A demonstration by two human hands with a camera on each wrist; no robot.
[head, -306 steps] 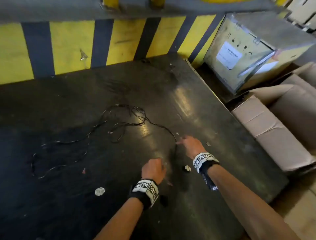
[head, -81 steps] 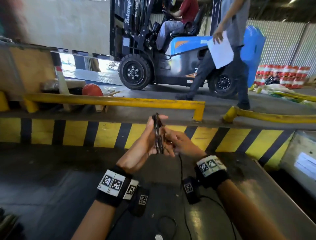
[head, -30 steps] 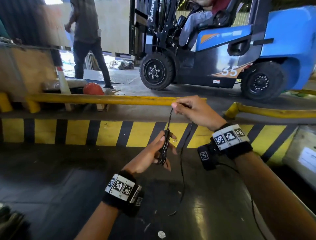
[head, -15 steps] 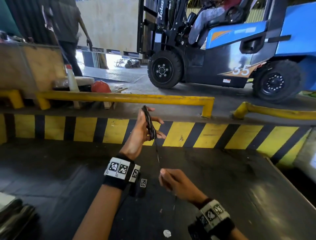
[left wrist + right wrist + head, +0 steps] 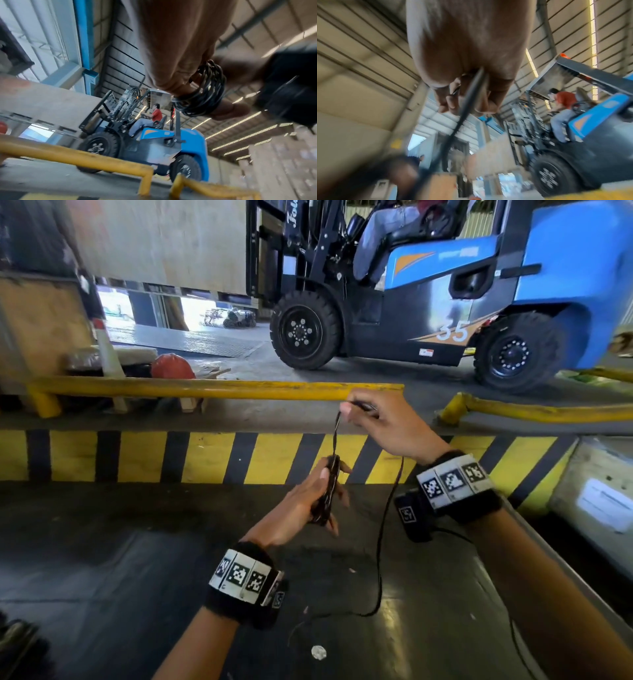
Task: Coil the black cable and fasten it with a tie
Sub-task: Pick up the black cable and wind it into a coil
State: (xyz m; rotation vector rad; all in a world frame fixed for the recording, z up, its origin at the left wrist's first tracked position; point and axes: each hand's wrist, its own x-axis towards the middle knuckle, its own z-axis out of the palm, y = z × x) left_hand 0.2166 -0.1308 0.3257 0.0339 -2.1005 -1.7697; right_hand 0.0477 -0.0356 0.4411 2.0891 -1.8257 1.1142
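Observation:
My left hand (image 5: 318,494) grips a small coil of thin black cable (image 5: 328,491), several loops stacked between thumb and fingers; the left wrist view shows that coil (image 5: 204,93) wrapped around my fingers. A strand runs up from the coil to my right hand (image 5: 366,416), which pinches the cable (image 5: 469,97) raised above and to the right of the left hand. From the right hand the loose tail (image 5: 380,546) hangs down and curls on the dark platform (image 5: 102,559). No tie is visible.
A blue forklift (image 5: 445,302) with a seated driver stands beyond a yellow rail (image 5: 205,388). A yellow-and-black striped wall (image 5: 137,457) borders the platform's far side. A grey crate (image 5: 599,491) is at right. A small white disc (image 5: 318,652) lies near me.
Half a second ago my right hand was low near the platform; it has risen above the left hand, drawing the strand up. The left hand with the coil has dropped lower. The forklift shifted in view.

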